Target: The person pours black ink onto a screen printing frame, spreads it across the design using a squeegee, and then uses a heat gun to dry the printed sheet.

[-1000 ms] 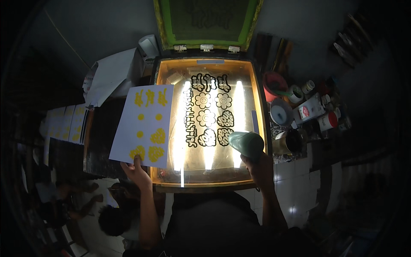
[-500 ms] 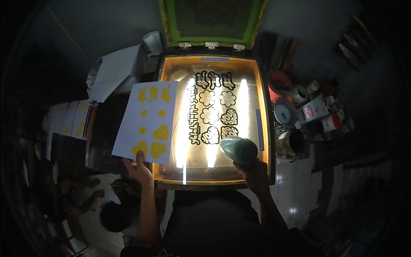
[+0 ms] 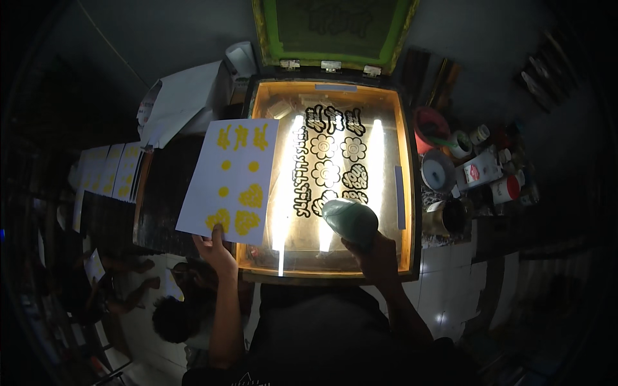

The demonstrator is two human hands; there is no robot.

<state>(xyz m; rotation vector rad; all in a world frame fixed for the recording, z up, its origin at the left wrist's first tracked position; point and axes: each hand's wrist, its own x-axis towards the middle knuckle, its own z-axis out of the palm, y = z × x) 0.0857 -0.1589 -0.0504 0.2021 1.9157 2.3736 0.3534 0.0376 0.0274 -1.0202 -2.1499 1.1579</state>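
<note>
My left hand [image 3: 215,251] pinches the lower edge of a white paper sheet [image 3: 203,193] with the thumb on top. Yellow flower-like shapes, dots and lettering are printed on the sheet, which overlaps the left side of a lit glass light table [image 3: 325,260]. My right hand [image 3: 376,257] is wrapped round what looks like a green hair dryer [image 3: 351,222], its narrower end turned left over the glass. Beneath it, a layout of black-outlined flowers and lettering [image 3: 325,174] lies on the glass, its lower part hidden by the dryer.
A green mesh screen frame [image 3: 389,55] stands raised on hinge clamps [image 3: 331,66] at the table's far edge. Tubs and bottles, including a pink bowl [image 3: 428,125], crowd the right side. Printed sheets [image 3: 109,170] lie at far left. Other people [image 3: 174,318] sit lower left.
The view has shifted, so the table appears farther right. Over the glass, the green hair dryer has moved left with my right hand. My left hand keeps its hold on the sheet.
</note>
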